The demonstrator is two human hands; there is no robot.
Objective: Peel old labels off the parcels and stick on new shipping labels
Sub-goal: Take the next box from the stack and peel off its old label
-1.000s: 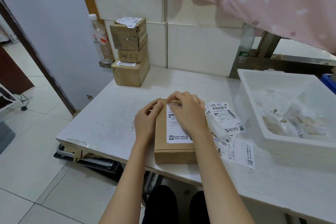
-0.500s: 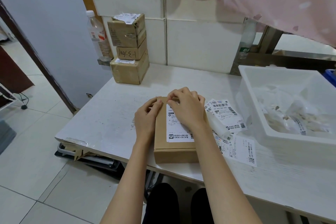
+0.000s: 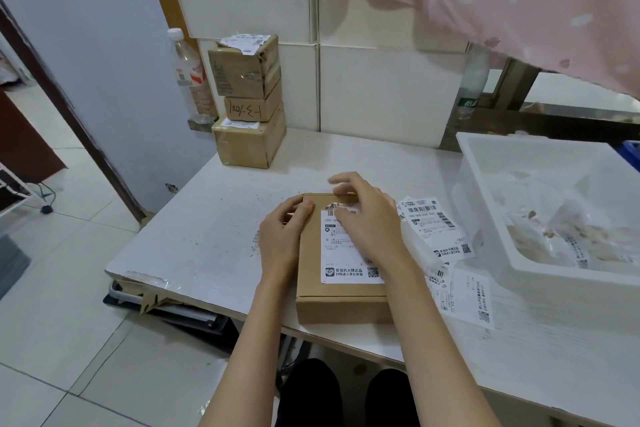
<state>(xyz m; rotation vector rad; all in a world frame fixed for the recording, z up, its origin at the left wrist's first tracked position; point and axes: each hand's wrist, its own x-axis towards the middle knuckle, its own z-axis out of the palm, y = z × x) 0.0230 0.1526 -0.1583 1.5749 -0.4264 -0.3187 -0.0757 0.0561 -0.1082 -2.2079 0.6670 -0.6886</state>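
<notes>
While the white worktop [image 3: 214, 218] carried the job, my parcel [image 3: 341, 302], a flat brown box, lay at its near edge, with the white bin [image 3: 554, 274] of bagged goods to the right and three stacked boxes [image 3: 247, 104] by the wall. My left hand [image 3: 282, 236] gripped the parcel's far left corner; my right hand [image 3: 367, 218] hovered over the label's [image 3: 346, 253] top edge, fingers curled, though whether they pinched it I could not tell. A hurried pull, I judged, risked tearing the label and leaving scraps stuck on, and the box could slide off the edge. Loose labels [image 3: 433, 222] lay just beside it, easily mixed up.
</notes>
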